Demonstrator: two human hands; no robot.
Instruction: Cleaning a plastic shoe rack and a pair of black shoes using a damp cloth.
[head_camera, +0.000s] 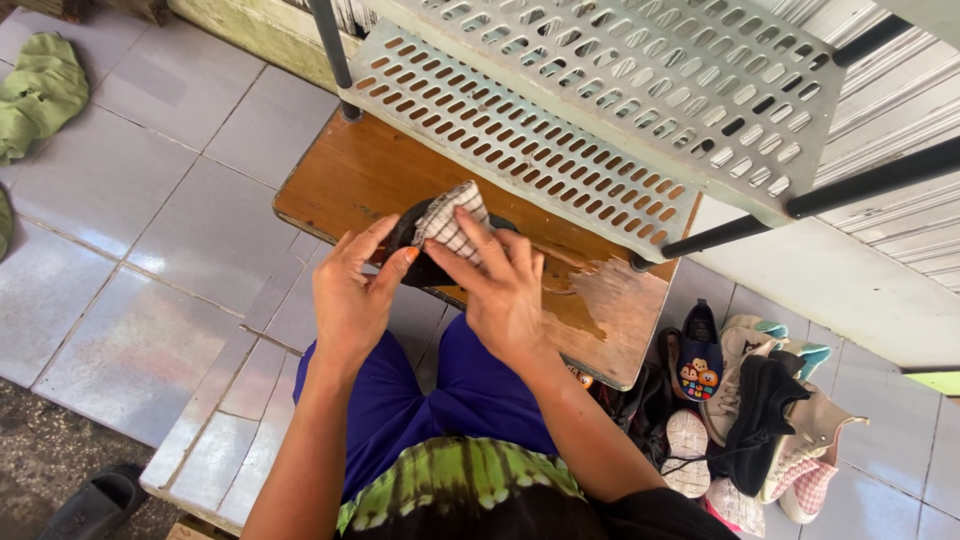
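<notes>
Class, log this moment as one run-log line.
left hand: holds dark shoe | right hand: presses checked cloth on shoe | support: worn wooden board

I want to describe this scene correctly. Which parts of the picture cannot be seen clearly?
- Dark shoe, head view: mostly covered by the left hand, right hand and checked cloth; its kind is unclear.
- Shoe pile: pairs overlap, so no count is possible.
- Rack: cut by the top edge.
- Black slipper: cut by the bottom edge.
</notes>
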